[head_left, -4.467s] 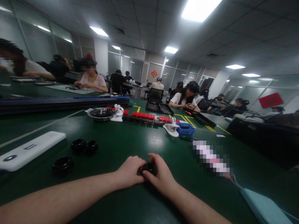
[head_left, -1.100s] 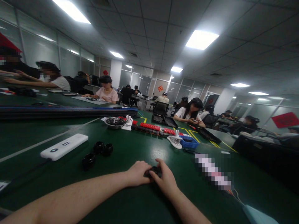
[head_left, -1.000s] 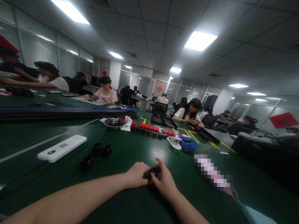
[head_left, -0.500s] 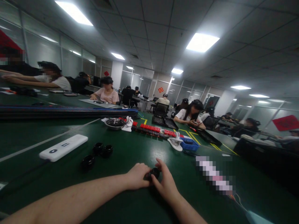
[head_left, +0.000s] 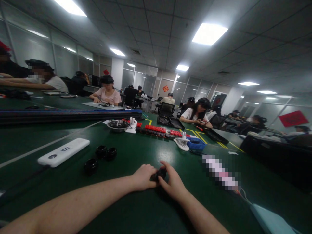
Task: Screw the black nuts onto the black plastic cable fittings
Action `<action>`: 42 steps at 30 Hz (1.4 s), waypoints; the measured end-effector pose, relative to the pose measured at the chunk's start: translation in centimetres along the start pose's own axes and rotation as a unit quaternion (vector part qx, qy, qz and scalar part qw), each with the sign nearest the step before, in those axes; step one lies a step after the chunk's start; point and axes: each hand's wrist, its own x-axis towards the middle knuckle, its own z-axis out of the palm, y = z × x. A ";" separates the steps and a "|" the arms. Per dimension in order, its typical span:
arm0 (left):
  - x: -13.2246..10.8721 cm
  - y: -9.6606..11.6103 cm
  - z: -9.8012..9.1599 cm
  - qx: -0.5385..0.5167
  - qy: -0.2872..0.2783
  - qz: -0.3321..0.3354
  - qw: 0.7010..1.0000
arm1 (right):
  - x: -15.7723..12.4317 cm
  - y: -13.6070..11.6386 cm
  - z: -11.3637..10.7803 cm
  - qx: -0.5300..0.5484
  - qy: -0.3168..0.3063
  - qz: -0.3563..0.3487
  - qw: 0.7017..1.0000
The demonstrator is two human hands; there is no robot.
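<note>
My left hand (head_left: 144, 177) and right hand (head_left: 173, 180) pinched a glossy black rounded piece (head_left: 161, 174) between them over the dark green tabletop (head_left: 136, 151); fingers hid its direction and long axis.

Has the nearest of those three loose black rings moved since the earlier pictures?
No. The nearest loose ring shows no clear shift against the pale table line; the camera moved.

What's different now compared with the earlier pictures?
The head camera's view has shifted, and the black round piece seems turned slightly, though it is partly covered. Nothing was picked up or let go: the left hand and right hand both still hold it. The three other black round pieces and the white device stayed put on the green table.
</note>
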 end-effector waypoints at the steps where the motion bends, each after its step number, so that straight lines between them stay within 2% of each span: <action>1: 0.0 0.0 0.0 0.000 -0.002 -0.001 1.000 | 0.0 -0.1 -0.1 0.000 -0.003 -0.006 1.000; 10: -0.1 0.2 -0.3 -0.014 -0.008 0.003 1.000 | 0.2 0.0 -0.1 -0.023 0.017 0.021 0.999; 18: 0.3 0.0 0.1 -0.007 -0.003 -0.007 1.000 | -0.2 -0.5 -0.6 -0.010 -0.001 -0.012 1.000; 23: 0.2 0.1 -0.1 -0.009 -0.009 -0.002 1.000 | -0.1 -0.4 -0.8 -0.032 0.021 0.024 0.999; 29: 0.1 0.2 -0.3 -0.018 -0.013 -0.003 1.000 | -0.1 -0.2 -0.4 -0.039 0.018 0.059 0.997; 36: 0.2 0.3 -0.4 -0.017 -0.013 -0.004 1.000 | -0.1 -0.3 -1.0 -0.017 0.007 0.013 1.000; 42: 0.1 0.3 -0.4 -0.019 -0.016 -0.003 1.000 | -0.1 -0.5 -0.5 -0.031 -0.005 0.012 0.999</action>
